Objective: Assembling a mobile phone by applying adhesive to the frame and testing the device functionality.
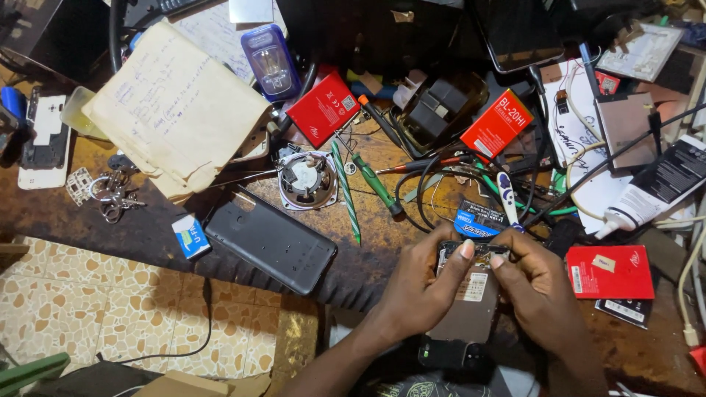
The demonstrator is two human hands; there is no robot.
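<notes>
My left hand (419,283) and my right hand (537,283) both hold an opened phone (471,305) with its back off, near the front edge of the workbench (147,220). The thumbs and forefingers of both hands pinch at the phone's top end, where bare circuitry shows. A white label sits on the phone's middle. The phone's lower end is dark and partly hidden between my wrists. The black back cover (271,240) lies flat on the bench to the left of my left hand.
A round speaker (307,179), green screwdrivers (375,181), red battery boxes (497,123), a red packet (609,271), a glue tube (658,190), keys (110,192), a white phone (45,143), a brown envelope (173,110) and tangled cables (434,184) crowd the bench. Tiled floor (110,309) lies below left.
</notes>
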